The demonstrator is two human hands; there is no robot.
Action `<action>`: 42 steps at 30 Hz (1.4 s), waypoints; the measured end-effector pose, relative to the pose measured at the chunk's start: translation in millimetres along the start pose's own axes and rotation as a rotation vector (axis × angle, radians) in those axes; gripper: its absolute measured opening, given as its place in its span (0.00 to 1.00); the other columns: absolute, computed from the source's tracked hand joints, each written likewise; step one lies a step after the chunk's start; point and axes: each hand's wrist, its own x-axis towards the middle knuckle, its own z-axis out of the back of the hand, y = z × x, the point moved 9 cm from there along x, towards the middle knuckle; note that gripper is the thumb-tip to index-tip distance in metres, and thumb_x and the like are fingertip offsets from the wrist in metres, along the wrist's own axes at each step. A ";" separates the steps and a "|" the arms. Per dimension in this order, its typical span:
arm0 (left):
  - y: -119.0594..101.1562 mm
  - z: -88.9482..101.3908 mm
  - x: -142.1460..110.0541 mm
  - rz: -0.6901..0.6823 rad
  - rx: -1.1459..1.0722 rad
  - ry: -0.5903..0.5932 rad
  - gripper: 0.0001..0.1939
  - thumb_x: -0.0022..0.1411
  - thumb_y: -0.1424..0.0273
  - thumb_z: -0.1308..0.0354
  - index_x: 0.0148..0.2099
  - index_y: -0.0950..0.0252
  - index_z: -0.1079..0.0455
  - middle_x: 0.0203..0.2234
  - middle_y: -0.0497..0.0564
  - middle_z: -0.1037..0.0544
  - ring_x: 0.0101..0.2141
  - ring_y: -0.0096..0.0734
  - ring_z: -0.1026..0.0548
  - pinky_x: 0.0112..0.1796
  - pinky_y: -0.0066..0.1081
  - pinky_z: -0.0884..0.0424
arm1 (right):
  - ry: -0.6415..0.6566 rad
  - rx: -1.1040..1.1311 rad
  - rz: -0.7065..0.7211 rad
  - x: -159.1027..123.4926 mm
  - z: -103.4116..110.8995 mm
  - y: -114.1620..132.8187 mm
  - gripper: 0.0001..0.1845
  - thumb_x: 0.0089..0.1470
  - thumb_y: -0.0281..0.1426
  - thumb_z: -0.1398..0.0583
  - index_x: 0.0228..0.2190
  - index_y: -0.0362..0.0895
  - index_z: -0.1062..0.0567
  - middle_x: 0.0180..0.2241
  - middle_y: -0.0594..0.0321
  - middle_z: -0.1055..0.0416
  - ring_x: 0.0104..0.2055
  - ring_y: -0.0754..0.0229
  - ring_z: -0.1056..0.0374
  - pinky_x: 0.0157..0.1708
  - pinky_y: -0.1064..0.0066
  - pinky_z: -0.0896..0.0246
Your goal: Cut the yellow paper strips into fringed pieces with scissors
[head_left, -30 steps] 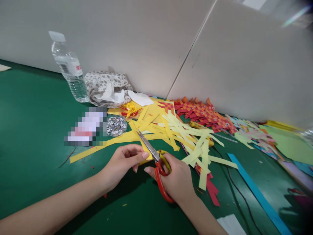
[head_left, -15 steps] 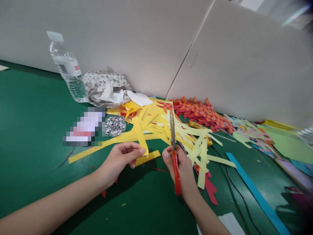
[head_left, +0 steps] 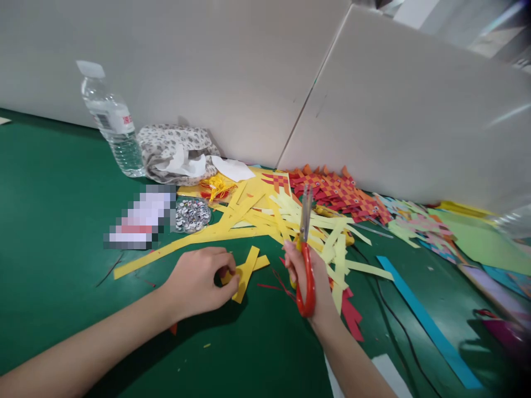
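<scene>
My left hand (head_left: 203, 283) hovers over the green table, thumb and index finger curved with a small gap between them and nothing gripped. Right by those fingertips, a short yellow paper strip (head_left: 248, 272) lies crosswise over another yellow strip (head_left: 262, 262). My right hand (head_left: 317, 282) is wrapped round red-handled scissors (head_left: 307, 260), whose blades point up and away from me. Behind both hands spreads a loose heap of yellow and pale green paper strips (head_left: 332, 251).
Along the wall stand a tilted water bottle (head_left: 114, 130), a patterned cloth pouch (head_left: 178, 146) and a pile of red-orange checkered paper pieces (head_left: 332, 190). A bag of googly eyes (head_left: 192, 214) lies beside a blurred-out object (head_left: 141, 218). At right are a blue strip (head_left: 427, 320) and a black cord (head_left: 392, 309).
My left hand has let go of the yellow strip, which now lies on the other strip. The scissors in my right hand have turned, showing more of their handles.
</scene>
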 end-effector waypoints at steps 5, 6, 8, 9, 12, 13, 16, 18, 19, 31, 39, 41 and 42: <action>5.6 10.9 5.6 -0.101 0.229 -0.140 0.10 0.62 0.67 0.51 0.39 0.62 0.30 0.35 0.53 0.23 0.38 0.40 0.27 0.36 0.34 0.33 | 0.119 -0.064 -0.139 -5.0 -9.9 -13.6 0.23 0.44 0.50 0.38 0.19 0.46 0.39 0.15 0.73 0.42 0.14 0.69 0.47 0.14 0.75 0.52; 7.6 13.8 7.1 -0.129 0.280 -0.176 0.12 0.63 0.67 0.51 0.44 0.63 0.31 0.39 0.55 0.23 0.41 0.42 0.28 0.40 0.37 0.34 | 0.127 -0.056 -0.148 -5.9 -11.0 -14.9 0.24 0.44 0.50 0.38 0.19 0.46 0.40 0.15 0.73 0.42 0.14 0.69 0.47 0.13 0.75 0.52; 14.9 17.3 10.3 -0.141 0.367 -0.216 0.16 0.64 0.67 0.52 0.52 0.65 0.34 0.44 0.58 0.25 0.46 0.46 0.30 0.44 0.41 0.35 | 0.136 -0.028 -0.163 -7.2 -13.0 -16.4 0.24 0.44 0.50 0.38 0.19 0.46 0.40 0.14 0.73 0.43 0.14 0.69 0.47 0.13 0.75 0.52; 19.3 18.2 11.9 -0.132 0.399 -0.222 0.17 0.64 0.66 0.52 0.53 0.67 0.36 0.44 0.60 0.25 0.46 0.47 0.30 0.44 0.42 0.35 | 0.138 -0.010 -0.172 -7.6 -13.7 -16.8 0.24 0.44 0.50 0.38 0.19 0.46 0.40 0.14 0.73 0.43 0.13 0.69 0.48 0.13 0.75 0.52; 30.8 20.8 15.0 -0.064 0.440 -0.220 0.18 0.64 0.64 0.51 0.52 0.68 0.34 0.39 0.60 0.23 0.41 0.48 0.27 0.40 0.42 0.33 | 0.146 0.041 -0.195 -8.5 -15.9 -15.5 0.23 0.43 0.51 0.38 0.21 0.45 0.37 0.13 0.73 0.44 0.13 0.68 0.48 0.12 0.75 0.52; 32.5 20.9 15.6 -0.049 0.440 -0.209 0.17 0.64 0.63 0.50 0.50 0.67 0.33 0.38 0.59 0.22 0.40 0.47 0.27 0.39 0.42 0.33 | 0.146 0.050 -0.200 -8.6 -16.2 -14.4 0.23 0.43 0.51 0.38 0.21 0.45 0.36 0.13 0.74 0.45 0.13 0.68 0.48 0.12 0.75 0.52; 34.0 19.8 16.7 -0.026 0.408 -0.166 0.12 0.63 0.63 0.49 0.41 0.64 0.29 0.34 0.56 0.22 0.38 0.45 0.27 0.38 0.41 0.33 | 0.134 0.054 -0.213 -8.7 -15.7 -11.9 0.23 0.41 0.50 0.36 0.20 0.45 0.36 0.13 0.74 0.44 0.13 0.69 0.48 0.12 0.75 0.52; 34.7 19.5 17.2 -0.015 0.368 -0.149 0.10 0.62 0.64 0.49 0.38 0.63 0.29 0.33 0.55 0.22 0.37 0.44 0.27 0.38 0.39 0.33 | 0.125 0.063 -0.226 -8.7 -15.3 -12.7 0.22 0.40 0.49 0.36 0.21 0.45 0.35 0.13 0.74 0.44 0.13 0.70 0.49 0.12 0.76 0.54; 34.9 19.3 17.5 -0.012 0.351 -0.145 0.10 0.62 0.65 0.49 0.38 0.63 0.29 0.33 0.55 0.22 0.37 0.43 0.27 0.38 0.38 0.33 | 0.121 0.069 -0.225 -8.5 -15.1 -13.1 0.22 0.40 0.48 0.35 0.22 0.45 0.35 0.13 0.74 0.45 0.13 0.70 0.50 0.12 0.76 0.55; 35.8 31.5 12.3 0.112 0.115 -0.215 0.09 0.65 0.63 0.54 0.40 0.60 0.36 0.34 0.51 0.23 0.35 0.39 0.26 0.30 0.31 0.35 | 0.018 0.099 -0.079 -3.9 -4.4 -7.9 0.18 0.42 0.42 0.36 0.32 0.45 0.32 0.26 0.66 0.37 0.28 0.62 0.37 0.24 0.73 0.39; 23.3 11.0 7.3 0.144 -0.556 -0.140 0.11 0.57 0.61 0.41 0.37 0.61 0.36 0.28 0.47 0.26 0.26 0.29 0.28 0.25 0.26 0.34 | -0.073 0.053 0.071 -12.2 -0.1 5.8 0.17 0.40 0.34 0.35 0.32 0.46 0.36 0.28 0.67 0.34 0.21 0.67 0.42 0.21 0.73 0.38; 15.8 2.4 4.6 0.149 -0.654 -0.091 0.11 0.55 0.62 0.39 0.36 0.62 0.35 0.28 0.47 0.26 0.27 0.28 0.27 0.26 0.26 0.33 | -0.066 0.027 0.097 -12.9 -2.7 7.5 0.16 0.40 0.32 0.37 0.33 0.46 0.35 0.32 0.64 0.32 0.21 0.68 0.41 0.22 0.73 0.37; 12.3 -2.6 3.0 0.157 -0.711 -0.056 0.10 0.55 0.63 0.39 0.37 0.61 0.34 0.28 0.47 0.26 0.27 0.28 0.27 0.27 0.26 0.31 | -0.060 0.016 0.097 -12.9 -4.3 7.1 0.16 0.41 0.31 0.37 0.34 0.46 0.35 0.34 0.62 0.31 0.21 0.67 0.40 0.22 0.73 0.37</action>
